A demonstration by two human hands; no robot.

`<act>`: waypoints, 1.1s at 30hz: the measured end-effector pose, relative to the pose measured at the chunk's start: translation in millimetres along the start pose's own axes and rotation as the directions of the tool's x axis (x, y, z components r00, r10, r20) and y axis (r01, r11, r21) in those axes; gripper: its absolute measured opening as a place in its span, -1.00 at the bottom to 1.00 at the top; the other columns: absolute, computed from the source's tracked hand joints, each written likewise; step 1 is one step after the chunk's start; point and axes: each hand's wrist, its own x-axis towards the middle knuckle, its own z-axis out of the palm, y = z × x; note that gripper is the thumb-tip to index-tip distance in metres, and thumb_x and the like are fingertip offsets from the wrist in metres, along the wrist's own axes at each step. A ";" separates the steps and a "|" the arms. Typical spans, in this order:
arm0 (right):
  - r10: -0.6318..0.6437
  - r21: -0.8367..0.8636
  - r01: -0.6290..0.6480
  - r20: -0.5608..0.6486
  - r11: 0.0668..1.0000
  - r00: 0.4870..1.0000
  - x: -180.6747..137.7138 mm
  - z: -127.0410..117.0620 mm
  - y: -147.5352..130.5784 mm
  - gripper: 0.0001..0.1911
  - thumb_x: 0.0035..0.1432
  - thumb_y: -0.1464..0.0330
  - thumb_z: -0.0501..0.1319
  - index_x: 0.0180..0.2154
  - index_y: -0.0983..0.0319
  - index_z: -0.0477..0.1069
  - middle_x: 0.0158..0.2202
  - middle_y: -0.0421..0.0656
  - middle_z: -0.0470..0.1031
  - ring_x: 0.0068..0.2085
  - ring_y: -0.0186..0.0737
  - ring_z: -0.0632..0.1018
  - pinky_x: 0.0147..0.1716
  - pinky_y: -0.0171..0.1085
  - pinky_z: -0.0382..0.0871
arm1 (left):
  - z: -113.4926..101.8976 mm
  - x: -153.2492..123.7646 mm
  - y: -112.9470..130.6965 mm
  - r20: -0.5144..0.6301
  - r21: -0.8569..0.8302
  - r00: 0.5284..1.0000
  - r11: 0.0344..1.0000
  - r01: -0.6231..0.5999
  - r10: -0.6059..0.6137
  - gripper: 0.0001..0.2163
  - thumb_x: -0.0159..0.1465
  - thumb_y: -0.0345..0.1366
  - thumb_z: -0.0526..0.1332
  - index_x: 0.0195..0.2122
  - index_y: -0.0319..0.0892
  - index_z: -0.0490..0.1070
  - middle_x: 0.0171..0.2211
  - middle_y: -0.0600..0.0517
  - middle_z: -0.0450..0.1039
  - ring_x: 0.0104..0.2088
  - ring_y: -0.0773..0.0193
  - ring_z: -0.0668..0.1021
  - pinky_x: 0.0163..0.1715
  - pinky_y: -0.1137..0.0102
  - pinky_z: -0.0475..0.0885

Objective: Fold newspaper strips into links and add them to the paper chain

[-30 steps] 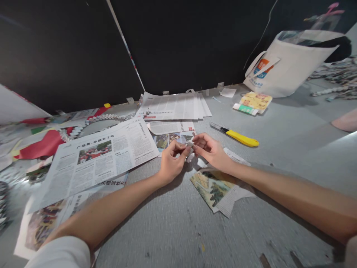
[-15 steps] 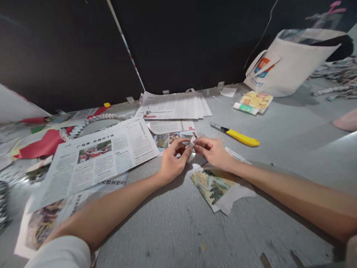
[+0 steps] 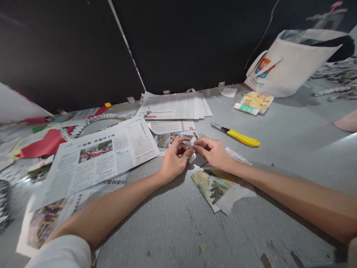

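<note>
My left hand (image 3: 174,160) and my right hand (image 3: 213,152) meet over the grey table (image 3: 178,223), fingertips pinched together on a small folded piece of newspaper (image 3: 190,144). Both hands are closed on it from opposite sides. Most of the piece is hidden by my fingers. Just below my right wrist lies a torn clipping with a green landscape picture (image 3: 214,186).
An open newspaper (image 3: 97,160) lies left of my hands, a stack of pages (image 3: 174,106) behind them. A yellow utility knife (image 3: 237,134) sits to the right, then a glue stick (image 3: 245,108), a yellow packet (image 3: 256,100) and a white tote bag (image 3: 290,63). Red paper (image 3: 41,145) lies at the left.
My hands have drawn slightly closer together and the fingers pinch the folded piece more tightly; otherwise nothing on the table has moved.
</note>
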 end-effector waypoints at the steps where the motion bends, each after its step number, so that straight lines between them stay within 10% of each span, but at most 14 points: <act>1: 0.006 0.016 -0.006 -0.003 1.000 1.000 -0.2 0.0 -0.1 -0.71 0.40 0.11 0.26 -0.24 0.20 0.49 -0.45 -0.23 0.48 -0.41 -0.27 0.45 -0.36 -0.25 0.32 | 0.1 0.4 0.4 0.005 -0.045 1.000 0.999 0.029 -0.029 -0.64 0.37 -0.11 0.38 0.08 -0.10 0.36 -0.47 0.17 0.34 -0.48 0.36 0.40 -0.46 0.42 0.30; 33: 0.025 0.023 -0.024 -0.053 0.999 0.998 -1.6 1.2 -1.4 -0.61 0.39 -0.01 0.28 -0.27 0.18 0.51 -0.42 -0.21 0.50 -0.40 -0.28 0.43 -0.41 -0.26 0.27 | -1.6 7.6 -1.9 -0.100 -0.098 0.993 0.994 0.052 -0.062 -0.58 0.27 0.06 0.45 -0.38 -0.14 0.33 -0.55 0.16 0.30 -0.56 0.42 0.32 -0.56 0.44 0.22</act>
